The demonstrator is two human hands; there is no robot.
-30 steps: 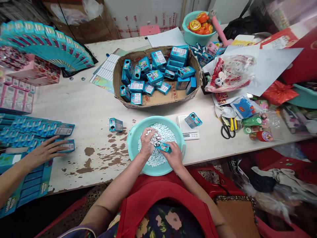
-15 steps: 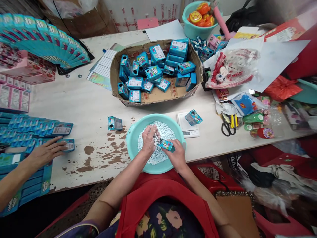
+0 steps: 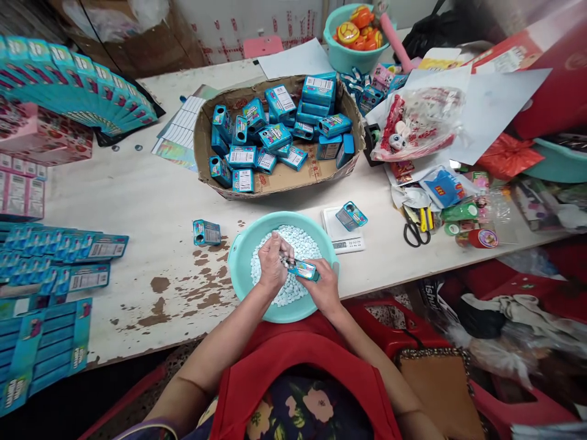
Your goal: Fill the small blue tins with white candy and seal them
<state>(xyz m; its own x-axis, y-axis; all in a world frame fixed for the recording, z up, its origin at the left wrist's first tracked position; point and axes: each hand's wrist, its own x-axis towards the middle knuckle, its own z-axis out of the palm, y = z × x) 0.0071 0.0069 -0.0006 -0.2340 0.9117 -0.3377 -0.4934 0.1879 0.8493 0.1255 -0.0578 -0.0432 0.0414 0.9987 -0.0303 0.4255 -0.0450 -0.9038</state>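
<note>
My right hand (image 3: 323, 286) grips a small blue box (image 3: 304, 269) over a teal basin (image 3: 238, 264) filled with small white candies (image 3: 302, 241). My left hand (image 3: 272, 264) is closed on a bunch of those candies, its fingertips at the open end of the box. Both hands hover just above the candy pile. A white scale (image 3: 342, 231) stands right of the basin with one blue box (image 3: 351, 216) on it. Another blue box (image 3: 206, 232) lies on the table left of the basin.
Behind the basin a cardboard tray (image 3: 211, 110) holds several blue boxes. Flattened blue cartons (image 3: 68, 244) lie at the left, more fan out at the back left (image 3: 77, 85). Scissors (image 3: 415, 229), tape rolls and bags clutter the right. A teal bowl of toys (image 3: 353, 36) sits at the back.
The other person's hand at the left has withdrawn out of view. My left hand has closed tighter on the candies against the box. The view shifted slightly right.
</note>
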